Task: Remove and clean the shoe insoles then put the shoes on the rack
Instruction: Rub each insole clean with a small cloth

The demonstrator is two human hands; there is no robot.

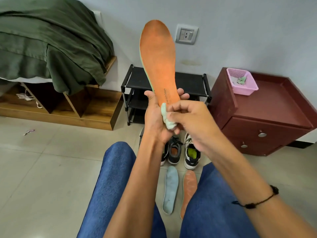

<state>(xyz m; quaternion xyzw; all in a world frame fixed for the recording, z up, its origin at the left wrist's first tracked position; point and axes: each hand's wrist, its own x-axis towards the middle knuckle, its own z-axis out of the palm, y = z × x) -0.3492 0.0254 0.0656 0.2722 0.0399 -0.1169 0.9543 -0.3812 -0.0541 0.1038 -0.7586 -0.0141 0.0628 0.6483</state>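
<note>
Orange insole point(157, 60) stands nearly upright in the air before the black shoe rack point(190, 83), its long axis vertical, toe end up toward the wall and heel end down. The left hand point(155, 115) grips it round the heel. The right hand point(187, 117) pinches a small pale cloth point(167, 117) against the heel end. On the floor below, three shoes point(175, 152) stand side by side, with a pale blue insole point(170, 189) and another orange insole point(188, 188) lying just in front of them.
</note>
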